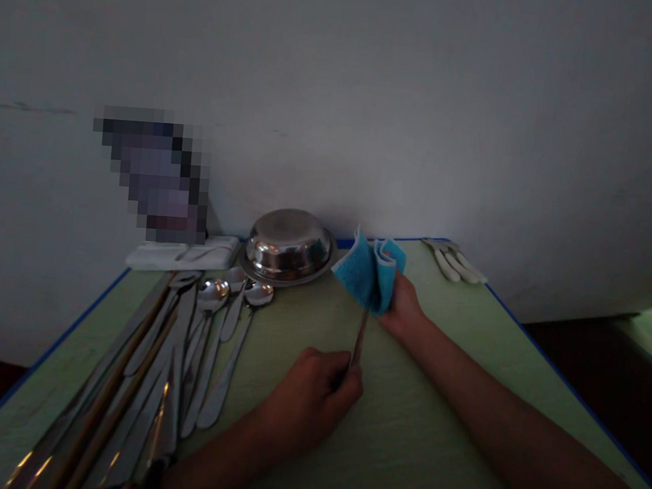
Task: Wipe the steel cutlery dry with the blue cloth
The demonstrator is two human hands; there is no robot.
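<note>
Left forearm (225, 450), foremost; left grip (318, 393) closed round utensil (360, 336), raised above tabletop (402, 429), far end apparently inside blue cloth (358, 271) bunched in closed right grip (403, 306). Advised: utensil steady, cloth pressure even.

On the green flat table (419, 430), long silver metal utensils (182, 339) lie at lower left. Near the frame's centre, the folded blue cloth (360, 273) has the round silver metal bowl (289, 246) at left and white-handled metal cutlery (452, 266) at right.
</note>
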